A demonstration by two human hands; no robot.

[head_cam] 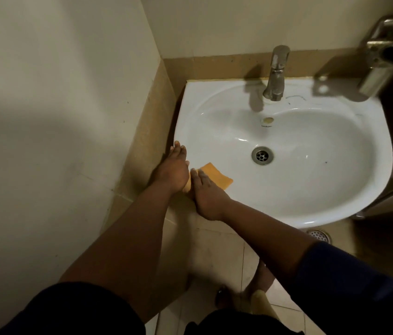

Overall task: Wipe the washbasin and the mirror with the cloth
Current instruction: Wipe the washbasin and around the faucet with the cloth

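Observation:
A white washbasin hangs on the wall below me, with a metal drain in its bowl. An orange cloth lies on the basin's near-left rim. My right hand lies flat on the cloth's near end with fingers straight. My left hand rests just left of it on the rim's edge, fingers stretched out, touching the cloth's left end. Part of the cloth is hidden under both hands. No mirror is in view.
A steel tap stands at the back of the basin. A metal holder sticks out from the wall at the upper right. A wall runs close along the left. A floor drain and my feet show below the basin.

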